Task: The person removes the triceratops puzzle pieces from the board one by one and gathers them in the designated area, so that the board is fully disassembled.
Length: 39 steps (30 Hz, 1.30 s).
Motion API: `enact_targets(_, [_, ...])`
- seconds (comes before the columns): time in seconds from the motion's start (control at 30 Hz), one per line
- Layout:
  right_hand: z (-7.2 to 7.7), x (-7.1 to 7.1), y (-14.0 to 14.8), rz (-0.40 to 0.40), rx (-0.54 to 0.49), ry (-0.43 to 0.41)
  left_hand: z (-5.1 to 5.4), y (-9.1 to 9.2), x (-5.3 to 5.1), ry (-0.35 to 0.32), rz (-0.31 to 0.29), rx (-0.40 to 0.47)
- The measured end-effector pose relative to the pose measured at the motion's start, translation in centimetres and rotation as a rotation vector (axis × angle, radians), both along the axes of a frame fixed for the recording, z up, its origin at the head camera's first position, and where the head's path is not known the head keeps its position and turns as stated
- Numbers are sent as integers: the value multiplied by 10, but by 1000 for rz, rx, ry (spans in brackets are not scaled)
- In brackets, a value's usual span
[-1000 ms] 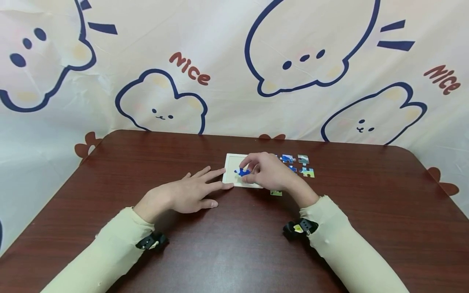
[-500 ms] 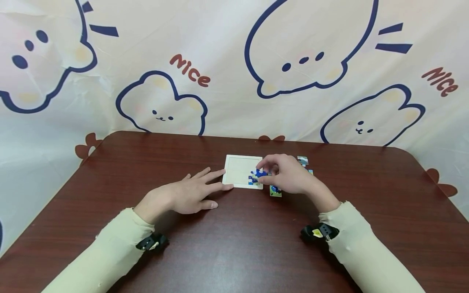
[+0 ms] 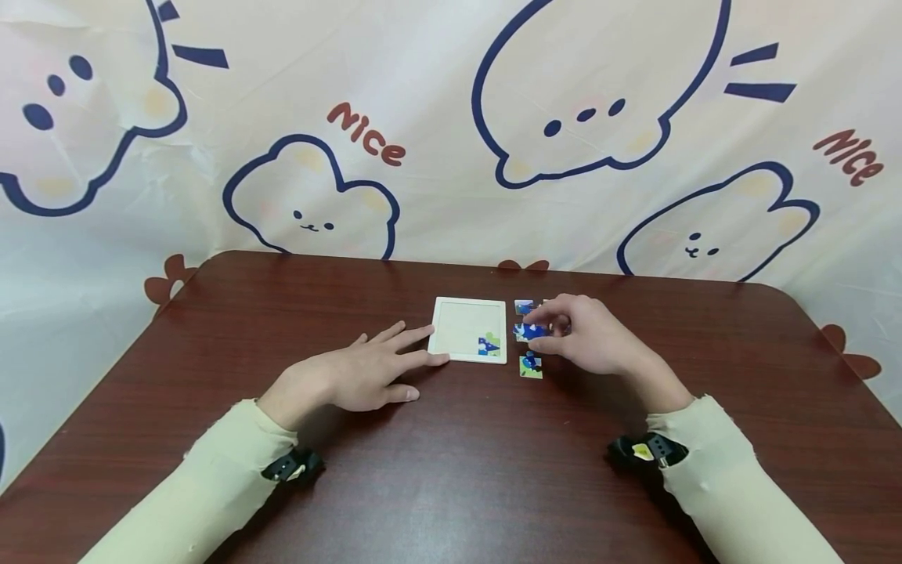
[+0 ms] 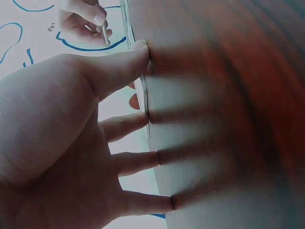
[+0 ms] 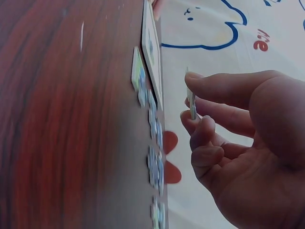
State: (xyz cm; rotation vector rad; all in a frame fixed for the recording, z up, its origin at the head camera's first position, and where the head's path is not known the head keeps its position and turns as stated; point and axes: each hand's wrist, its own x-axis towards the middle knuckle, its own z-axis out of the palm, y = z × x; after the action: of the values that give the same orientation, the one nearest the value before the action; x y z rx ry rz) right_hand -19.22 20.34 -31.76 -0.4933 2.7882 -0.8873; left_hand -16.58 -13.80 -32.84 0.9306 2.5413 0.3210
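Note:
A white puzzle tray (image 3: pixel 461 321) lies on the brown table, with a blue and green piece fitted into its lower right corner. My left hand (image 3: pixel 366 372) is spread flat, two fingertips touching the tray's left edge. Just right of the tray, my right hand (image 3: pixel 590 335) pinches a blue puzzle piece (image 5: pixel 191 100) between thumb and fingers, raised off the table in the right wrist view. Below it sits a loose green and blue piece (image 3: pixel 531 366). Another loose piece (image 3: pixel 524 306) lies behind it, and the right hand covers others in the head view.
The right wrist view shows several loose puzzle pieces (image 5: pixel 155 164) in a row on the tabletop. Behind the brown table (image 3: pixel 451 470) hangs a white cloth (image 3: pixel 437 196) printed with cartoon faces. A black camera strap is on each wrist.
My right hand has moved right, carrying the blue piece from above the tray to beside it, over the loose pieces. The fitted corner piece has come into view. My left hand stays put.

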Motion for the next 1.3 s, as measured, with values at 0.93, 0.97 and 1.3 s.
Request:
enact_targets(0.93, [-8, 11, 36, 11, 66, -102, -1, 0, 0, 13, -9, 8])
enact_targets(0.97, [-8, 11, 36, 10, 65, -105, -1, 0, 0, 13, -9, 9])
enact_targets(1.3, [-10, 9, 38, 5, 45, -117, 0, 0, 1, 12, -11, 11])
